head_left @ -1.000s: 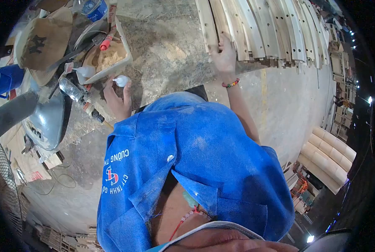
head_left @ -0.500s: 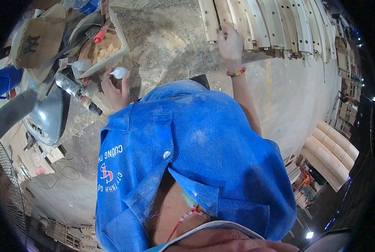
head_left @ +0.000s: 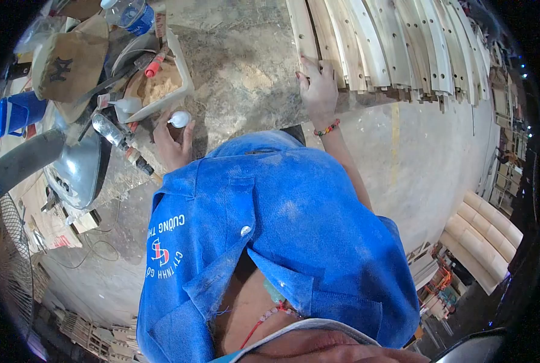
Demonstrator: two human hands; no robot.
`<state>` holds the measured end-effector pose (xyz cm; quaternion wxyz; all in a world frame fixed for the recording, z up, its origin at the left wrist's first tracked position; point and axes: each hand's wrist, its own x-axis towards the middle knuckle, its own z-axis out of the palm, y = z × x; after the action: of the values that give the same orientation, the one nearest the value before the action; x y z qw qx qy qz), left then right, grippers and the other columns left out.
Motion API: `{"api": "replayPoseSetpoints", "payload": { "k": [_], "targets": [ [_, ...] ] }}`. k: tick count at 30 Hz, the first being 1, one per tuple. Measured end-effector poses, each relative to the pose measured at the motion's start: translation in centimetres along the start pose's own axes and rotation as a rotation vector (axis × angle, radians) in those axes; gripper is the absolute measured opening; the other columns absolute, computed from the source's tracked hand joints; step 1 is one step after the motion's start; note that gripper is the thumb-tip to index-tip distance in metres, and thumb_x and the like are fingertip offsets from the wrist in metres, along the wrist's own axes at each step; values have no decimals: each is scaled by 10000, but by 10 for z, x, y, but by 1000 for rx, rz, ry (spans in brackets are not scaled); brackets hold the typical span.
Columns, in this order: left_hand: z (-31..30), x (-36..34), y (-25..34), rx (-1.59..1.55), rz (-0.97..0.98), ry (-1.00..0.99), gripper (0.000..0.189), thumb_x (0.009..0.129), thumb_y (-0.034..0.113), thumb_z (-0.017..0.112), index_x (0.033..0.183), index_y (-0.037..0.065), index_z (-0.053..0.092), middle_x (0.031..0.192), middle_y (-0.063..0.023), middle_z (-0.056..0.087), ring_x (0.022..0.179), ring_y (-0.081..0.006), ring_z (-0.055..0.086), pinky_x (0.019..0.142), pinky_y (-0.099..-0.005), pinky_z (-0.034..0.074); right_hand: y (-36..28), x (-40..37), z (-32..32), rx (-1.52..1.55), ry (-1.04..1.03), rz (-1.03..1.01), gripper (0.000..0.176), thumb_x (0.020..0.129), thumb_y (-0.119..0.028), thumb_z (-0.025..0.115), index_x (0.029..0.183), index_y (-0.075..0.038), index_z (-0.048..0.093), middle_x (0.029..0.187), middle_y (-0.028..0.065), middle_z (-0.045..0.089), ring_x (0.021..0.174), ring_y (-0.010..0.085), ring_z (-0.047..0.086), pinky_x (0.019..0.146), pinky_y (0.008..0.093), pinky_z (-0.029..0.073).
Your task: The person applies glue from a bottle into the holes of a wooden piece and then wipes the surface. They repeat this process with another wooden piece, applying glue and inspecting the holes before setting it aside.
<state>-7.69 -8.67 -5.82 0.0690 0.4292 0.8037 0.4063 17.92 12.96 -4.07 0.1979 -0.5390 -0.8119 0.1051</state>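
My left hand is curled around a small white squeeze bottle, its rounded end facing up, beside a sawdust-filled tray. My right hand grips the near end of the leftmost wooden slat, its fingers lying over the edge and hiding that end. More curved wooden slats with drilled holes lie side by side to the right of this hand. Another white bottle with a label rests against the tray's near side.
The white tray contains sawdust and a red-capped marker. Around it are a cap, a water bottle, a blue container and an air tool. A fan guard stands at far left.
My right hand has shifted left and nearer to me, from the gap between slats onto the leftmost slat's end. My left hand keeps the white bottle. The whole view has shifted slightly.
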Motion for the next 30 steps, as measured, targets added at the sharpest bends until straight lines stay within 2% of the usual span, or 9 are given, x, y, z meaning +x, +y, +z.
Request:
{"api": "replayPoseSetpoints", "payload": {
  "k": [5, 10, 14, 17, 18, 20, 23, 29, 30],
  "targets": [
    [-4, -4, 6, 42, -26, -15, 598, 807, 237, 783, 1287, 2, 516, 1176, -200, 567, 1125, -333, 528, 944, -392, 426, -4, 1, 1, -8, 16, 23, 462, 831, -200, 685, 1282, -204, 586, 1145, 184, 532, 1096, 383, 528, 896, 473, 478],
    [-5, -27, 3, -305, -46, 234, 558, 758, 112, 824, 1211, 32, 510, 983, -73, 540, 909, -177, 536, 833, -281, 438, -5, 2, -3, -1, -1, 14, 407, 814, -155, 694, 1208, -151, 589, 1132, 163, 522, 1076, 366, 535, 873, 476, 487],
    [-32, -42, 12, -344, -297, 106, 406, 750, 102, 821, 1042, 53, 542, 815, -1, 526, 736, -115, 512, 715, -251, 436, -6, 2, -6, 58, 86, -24, 375, 815, -110, 677, 1178, -124, 582, 1116, 177, 552, 972, 341, 589, 823, 431, 512],
    [-40, -47, 4, -200, -410, -258, 285, 766, 153, 812, 910, 61, 584, 773, -22, 563, 716, -124, 539, 687, -269, 450, -7, 1, -10, 406, -58, 176, 426, 849, -63, 641, 1263, -74, 542, 1075, 141, 605, 849, 272, 632, 753, 360, 525],
    [-37, -47, 21, -258, -390, -266, 246, 777, 213, 799, 842, 55, 622, 769, -57, 618, 731, -139, 583, 680, -297, 472, -3, -2, -8, 795, -131, 258, 461, 872, -48, 620, 1316, -43, 500, 1071, 118, 620, 823, 236, 635, 736, 332, 522],
    [-33, -37, 27, -272, -341, -413, 254, 781, 227, 792, 876, 50, 636, 777, -68, 634, 737, -146, 598, 679, -304, 479, 6, -10, -8, 1436, -290, 421, 536, 933, -53, 574, 1428, 25, 384, 1111, 64, 628, 872, 164, 630, 766, 316, 517],
    [-24, -27, 45, -290, -266, -548, 279, 799, 231, 775, 963, 36, 662, 808, -85, 665, 750, -162, 623, 685, -312, 492, 2, -21, -18, 1832, -383, 554, 540, 939, -56, 569, 1442, -7, 380, 1144, 81, 627, 926, 176, 630, 812, 338, 517],
    [-5, 1, 68, -251, -73, -593, 181, 872, 178, 703, 954, 23, 658, 850, -86, 676, 775, -170, 639, 731, -297, 491, 18, -33, -13, 1902, -495, 546, 451, 994, -198, 481, 1372, 41, 425, 1262, 196, 581, 1092, 258, 610, 897, 366, 503],
    [1, 5, 67, -241, 37, -595, 214, 895, 240, 679, 989, 49, 657, 866, -126, 683, 795, -269, 669, 701, -339, 503, 17, -32, -13, 1890, -504, 521, 447, 993, -202, 487, 1354, 57, 435, 1247, 213, 587, 1078, 264, 619, 893, 361, 507]
  ]
}}
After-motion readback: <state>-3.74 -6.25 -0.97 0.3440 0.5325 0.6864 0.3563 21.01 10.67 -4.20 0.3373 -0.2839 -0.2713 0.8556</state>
